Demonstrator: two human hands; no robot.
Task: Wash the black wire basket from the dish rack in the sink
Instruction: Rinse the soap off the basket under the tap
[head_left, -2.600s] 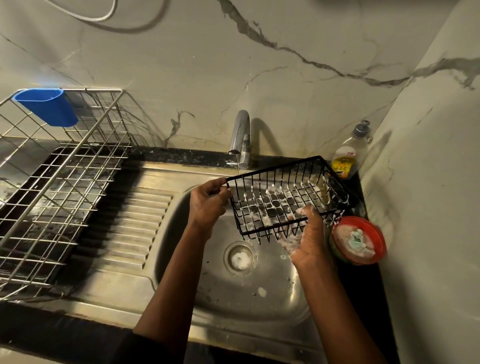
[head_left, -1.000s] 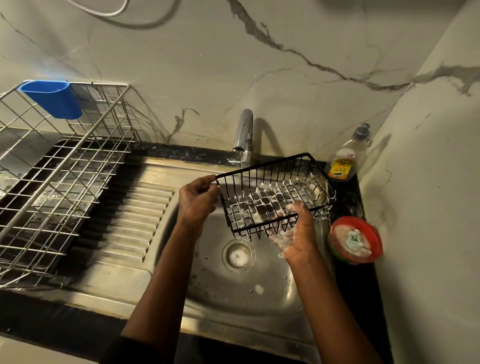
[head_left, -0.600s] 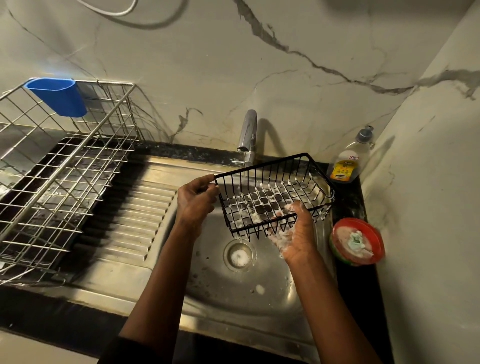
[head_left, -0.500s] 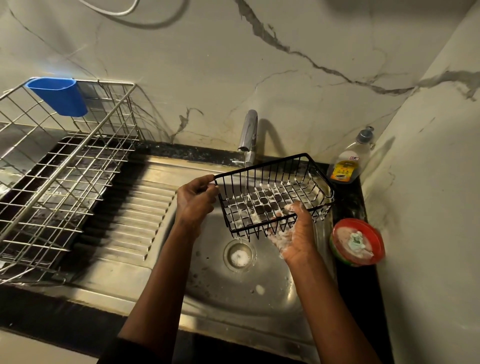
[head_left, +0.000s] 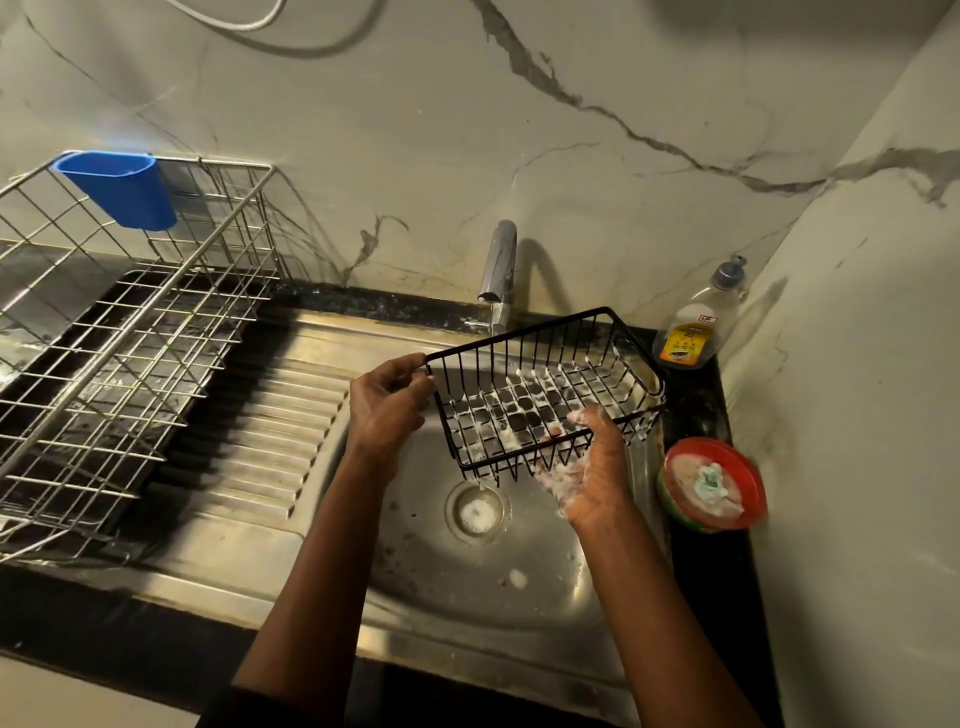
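Black wire, flecked with white suds, forms the basket (head_left: 540, 395), which is held tilted in the air over the sink (head_left: 493, 566), just in front of the tap (head_left: 500, 270). A thin stream runs from the tap into the basket, and water drips from its low corner above the drain (head_left: 477, 512). The left hand (head_left: 387, 402) pinches the basket's left rim corner. The right hand (head_left: 592, 467), covered in foam, grips the near edge from below, fingers curled through the wires. Right of the sink, on the dark worktop (head_left: 698, 405), sit a red tub (head_left: 711, 486) of soap and, behind it, a soap bottle (head_left: 696, 322). Left of the sink, a steel rack (head_left: 119, 332) stands on the drainboard with a blue cup (head_left: 119, 189) hung on its far rim.
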